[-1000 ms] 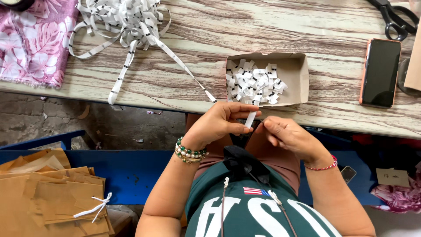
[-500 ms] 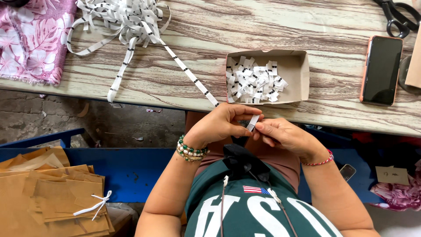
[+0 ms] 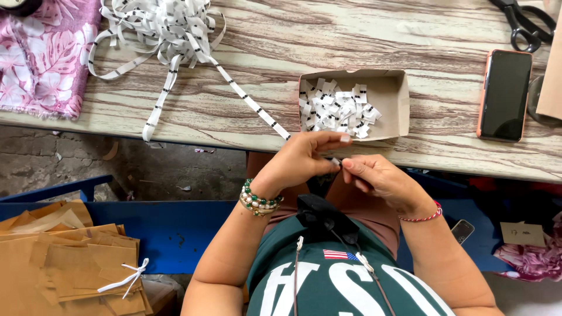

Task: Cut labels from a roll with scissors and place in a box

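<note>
Cut labels (image 3: pixel 336 111) in box (image 3: pixel 393 96), phone (image 3: pixel 504 93) right

Even daylight, sharp (soft shadows)

Wood-grain table (image 3: pixel 410 23) over grey, seemingly concrete floor (image 3: pixel 58 158).

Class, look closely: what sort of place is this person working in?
Probably a small sewing or garment workshop: a tangled label ribbon on the wooden table, a cardboard tray of cut labels, scissors and floral fabric.
</note>
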